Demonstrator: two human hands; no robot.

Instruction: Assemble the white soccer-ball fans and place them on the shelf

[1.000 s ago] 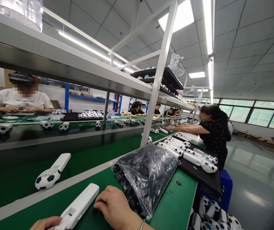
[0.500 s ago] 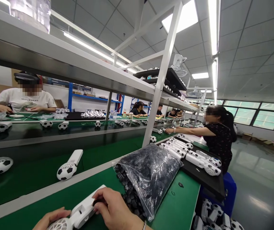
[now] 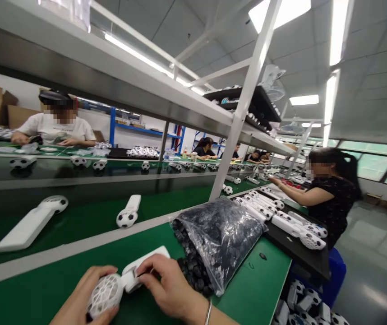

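Observation:
A white handheld fan [image 3: 131,280] with a round grille head lies low in the view over the green work surface. My left hand [image 3: 90,293] wraps its round head, fingers above and below the grille. At the hinge beside the handle, my right hand [image 3: 166,284] pinches a small dark piece, mostly hidden by the fingertips. Just right of that hand, a clear plastic bag [image 3: 223,239] lies on its side, and small black parts [image 3: 196,273] spill from its open end. A single black part [image 3: 263,256] lies to the right of the bag.
White fans with football-pattern heads [image 3: 127,217] lie on the green conveyor [image 3: 88,216] beyond the pale rail. A black tray [image 3: 291,250] of fans stands at the right, near a seated person [image 3: 332,194]. A white post [image 3: 244,104] rises behind the bag. Another person sits far left.
The view has shifted, so the bench and people appear farther right. My left hand now shows more, wrapped round the fan's head. Fans on the conveyor have moved right; the person at right has raised their hands.

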